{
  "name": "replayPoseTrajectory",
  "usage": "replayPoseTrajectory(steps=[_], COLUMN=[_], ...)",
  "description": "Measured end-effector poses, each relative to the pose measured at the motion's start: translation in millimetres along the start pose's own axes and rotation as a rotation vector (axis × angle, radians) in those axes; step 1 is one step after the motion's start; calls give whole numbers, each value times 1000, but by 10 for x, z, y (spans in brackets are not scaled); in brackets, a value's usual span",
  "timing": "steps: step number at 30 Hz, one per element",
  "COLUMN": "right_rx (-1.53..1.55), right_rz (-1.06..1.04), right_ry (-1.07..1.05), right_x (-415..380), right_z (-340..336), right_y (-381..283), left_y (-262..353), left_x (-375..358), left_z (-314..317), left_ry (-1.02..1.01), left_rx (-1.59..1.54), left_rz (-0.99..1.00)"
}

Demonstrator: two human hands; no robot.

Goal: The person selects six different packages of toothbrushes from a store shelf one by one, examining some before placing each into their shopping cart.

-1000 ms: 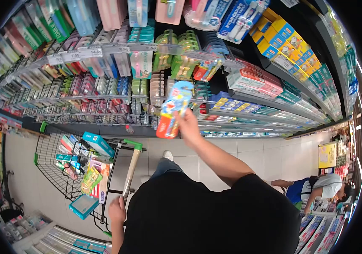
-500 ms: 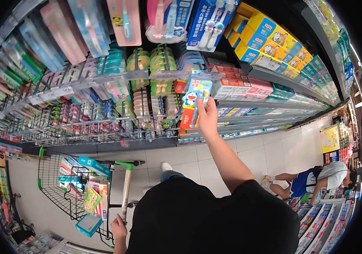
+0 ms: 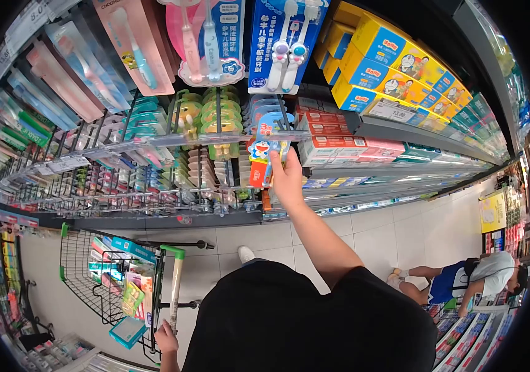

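Note:
My right hand (image 3: pixel 287 181) is closed on a blue and red children's toothbrush pack (image 3: pixel 264 152) with a cartoon cat on its card. The thumb lies over the front, and the pack's top overlaps the end of a display hook and the clear price rail (image 3: pixel 215 140). Behind it hang similar blue-topped packs (image 3: pixel 267 109). Low on the left, my left hand (image 3: pixel 166 340) grips the lower end of the shopping cart's handle (image 3: pixel 176 282). The cart's wire basket (image 3: pixel 79 273) holds several boxes and packs, among them a teal box (image 3: pixel 128 332) and a green pack (image 3: pixel 133 299).
Large toothbrush packs (image 3: pixel 287 49) hang above my right hand. Yellow boxes (image 3: pixel 395 68) fill the upper right shelf, with red and white boxes (image 3: pixel 333 139) below. Another person (image 3: pixel 463 279) bends toward a shelf at right. A tiled floor (image 3: pixel 395 232) runs between the shelves.
My right hand and the toothbrush pack have shifted slightly left in view. The shelf's upper packs now sit lower and larger in view. My left hand stays at the cart handle.

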State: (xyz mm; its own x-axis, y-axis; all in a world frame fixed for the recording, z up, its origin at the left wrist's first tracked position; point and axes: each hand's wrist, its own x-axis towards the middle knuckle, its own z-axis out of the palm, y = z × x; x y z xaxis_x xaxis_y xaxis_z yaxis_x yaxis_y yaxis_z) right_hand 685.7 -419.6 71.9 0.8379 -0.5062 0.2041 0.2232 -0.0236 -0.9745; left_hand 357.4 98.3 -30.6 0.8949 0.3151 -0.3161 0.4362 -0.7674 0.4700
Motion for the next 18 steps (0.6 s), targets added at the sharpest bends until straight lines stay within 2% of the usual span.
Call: replayPoseTrajectory(steps=[2, 6, 12, 14, 18], right_rx=[-120, -169, -186, -140, -189], right_rz=[-124, -8, -111, 33, 91], right_ry=[16, -23, -65, -113, -144], right_x=[72, 58, 158, 113, 44], right_z=[-4, 13, -13, -23, -90], right_y=[112, -71, 191, 192, 539], left_y=[-9, 55, 156, 207, 64], left_x=[5, -1, -51, -73, -94], left_z=[32, 58, 91, 61, 139], left_ry=[15, 42, 84, 17, 56], left_rx=[15, 25, 39, 8, 70], left_rz=[11, 39, -33, -99, -52])
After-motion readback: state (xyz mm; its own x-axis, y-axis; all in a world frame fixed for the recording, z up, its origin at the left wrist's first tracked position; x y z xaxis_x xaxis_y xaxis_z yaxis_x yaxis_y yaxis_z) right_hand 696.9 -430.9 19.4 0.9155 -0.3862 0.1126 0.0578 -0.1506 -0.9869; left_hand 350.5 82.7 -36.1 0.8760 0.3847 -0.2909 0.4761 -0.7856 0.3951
